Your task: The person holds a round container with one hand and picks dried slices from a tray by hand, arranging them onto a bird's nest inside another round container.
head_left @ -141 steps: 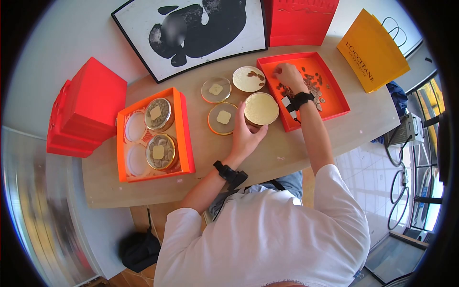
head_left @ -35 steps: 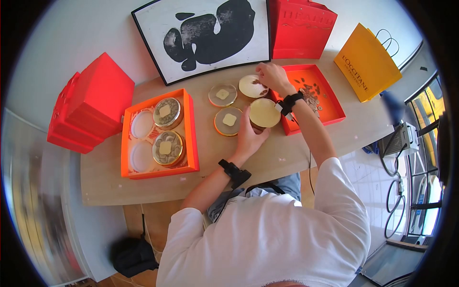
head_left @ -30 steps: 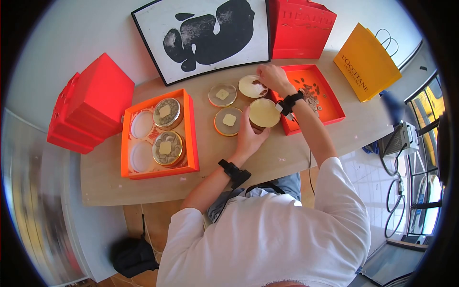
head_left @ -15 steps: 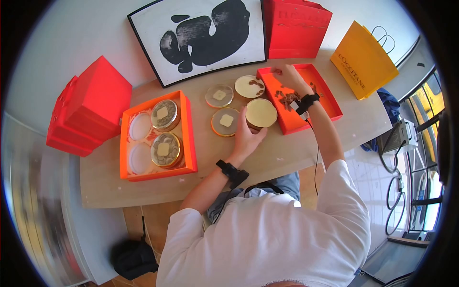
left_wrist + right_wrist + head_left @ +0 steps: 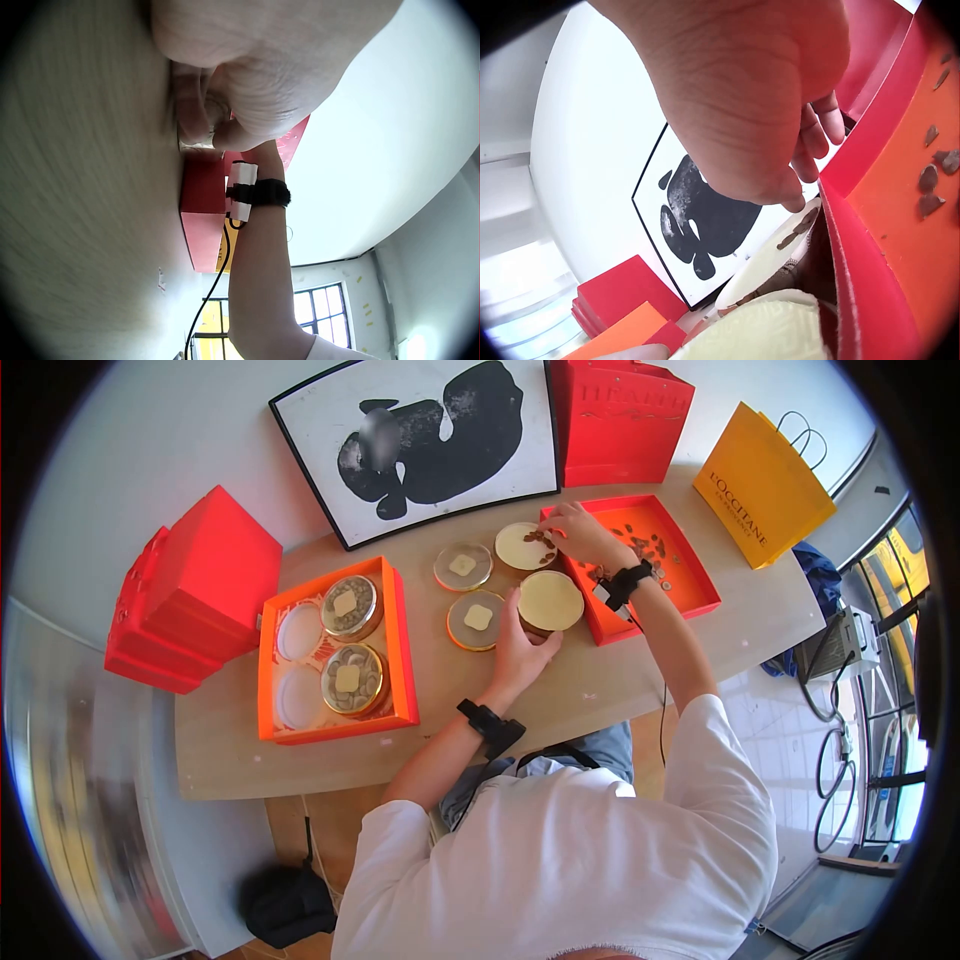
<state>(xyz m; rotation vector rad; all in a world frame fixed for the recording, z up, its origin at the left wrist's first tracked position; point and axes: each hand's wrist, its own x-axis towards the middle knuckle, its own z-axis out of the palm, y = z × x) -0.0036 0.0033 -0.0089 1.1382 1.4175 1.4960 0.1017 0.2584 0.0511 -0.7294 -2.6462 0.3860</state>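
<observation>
In the head view, the left hand [image 5: 520, 658] grips the side of a round container [image 5: 551, 603] with a flat cream top, thumb and fingers round its near edge. Behind it stands a second cream-topped container [image 5: 520, 550] with several brown pieces [image 5: 535, 537] along its right side. Over that edge is the right hand [image 5: 582, 534], its fingers bent downward. The right wrist view shows the right hand [image 5: 750, 97] just above brown pieces [image 5: 789, 238] on the cream surface; whether a piece is between its fingertips cannot be told. An orange-lined red tray [image 5: 690, 575] holds loose brown pieces.
Two clear lids [image 5: 463, 566] with cream labels lie left of the containers. Farther left, an orange box [image 5: 402, 660] holds two filled jars. Red boxes [image 5: 205, 580], a framed picture [image 5: 440, 450], a red bag [image 5: 620, 430] and a yellow bag [image 5: 765, 485] stand around.
The right hand has come left from over the red tray to the rear container, where it also was about a second ago. The left hand keeps its grip on the near container.
</observation>
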